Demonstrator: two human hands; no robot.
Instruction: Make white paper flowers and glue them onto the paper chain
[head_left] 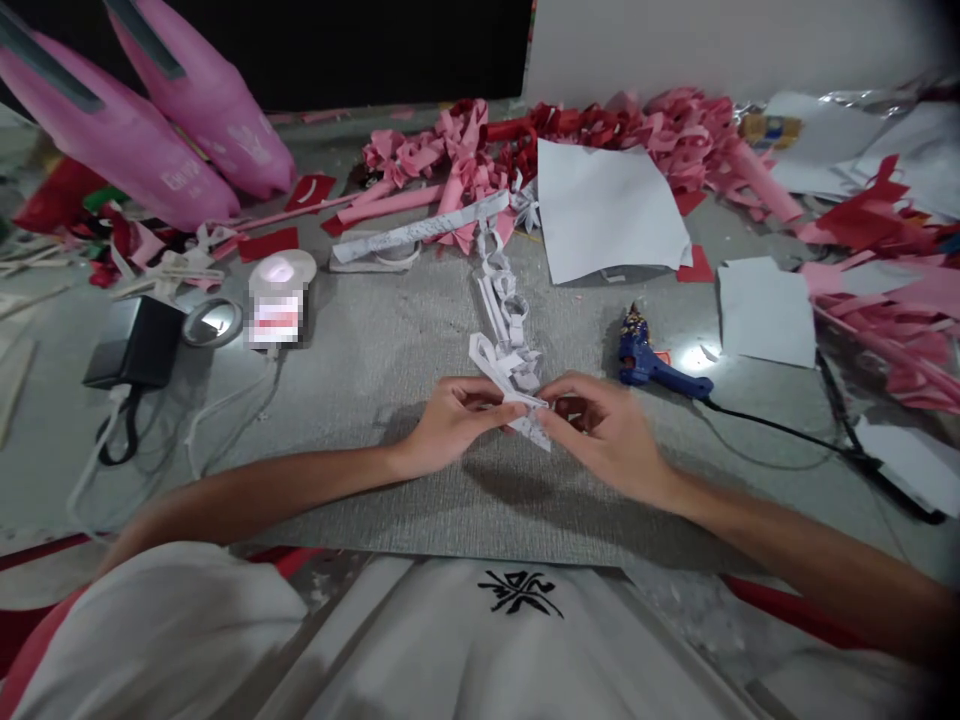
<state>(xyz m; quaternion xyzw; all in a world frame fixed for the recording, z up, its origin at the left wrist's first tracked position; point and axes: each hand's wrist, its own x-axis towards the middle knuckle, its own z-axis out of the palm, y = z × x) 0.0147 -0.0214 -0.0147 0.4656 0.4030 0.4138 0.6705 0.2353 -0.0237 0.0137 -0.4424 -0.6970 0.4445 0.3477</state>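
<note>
Between my two hands, in front of my body, is a folded white paper strip (pixel 535 432) with faint markings on one face. My left hand (pixel 450 425) pinches it between thumb and fingers from the left. From the right, the thumb and fingertips of my right hand (pixel 611 435) close on the same strip; some of those fingers are hidden behind it. Just beyond my fingers, a chain of folded white paper loops (pixel 496 262) runs away over the grey mat (pixel 375 370). A blue glue gun (pixel 652 368) lies to the right of my right hand.
Pink and red paper pieces (pixel 465 140) pile up along the back. White sheets (pixel 607 215) lie near them. Two pink bottles (pixel 202 90) stand at back left. A black power adapter (pixel 136 340), tape roll (pixel 213 322) and lit round lamp (pixel 282 268) occupy the left. Cables (pixel 780 428) cross the right.
</note>
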